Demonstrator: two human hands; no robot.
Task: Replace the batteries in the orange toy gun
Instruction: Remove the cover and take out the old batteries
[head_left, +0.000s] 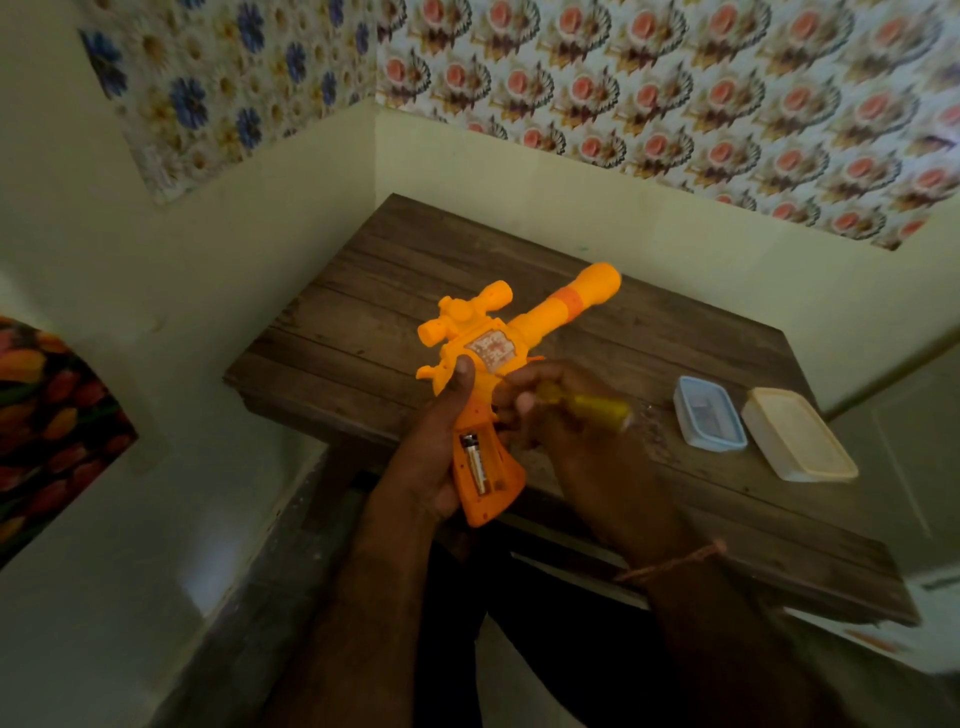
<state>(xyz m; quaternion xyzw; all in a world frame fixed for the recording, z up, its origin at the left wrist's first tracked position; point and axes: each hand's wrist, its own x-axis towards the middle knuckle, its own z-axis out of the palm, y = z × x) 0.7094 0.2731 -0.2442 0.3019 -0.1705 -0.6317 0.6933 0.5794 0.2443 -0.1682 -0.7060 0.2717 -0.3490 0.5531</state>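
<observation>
Left hand (434, 447) wraps around the grip of the orange toy gun (498, 358), thumb up on its body, holding it above the near left edge of the wooden table (363, 270) – the open grip shows one battery (477, 462), the rest of the slot too dim to read. Right hand (561, 410) curls around a blurred yellow screwdriver (597, 408), its tip hidden against the gun. Farther right on the table lie a blue-rimmed container (709, 413) and, just beside it, a cream lid (800, 434).

toy gun (488, 358): smooth orange plastic, slight sheen
battery (477, 464): glossy metallic casing
screwdriver handle (602, 409): translucent yellow plastic, blurred
table (395, 291): dark planked wood, matt, grainy
blue-rimmed box (709, 413): clear plastic
cream lid (797, 434): matt plastic
wrist thread (675, 564): reddish cord
</observation>
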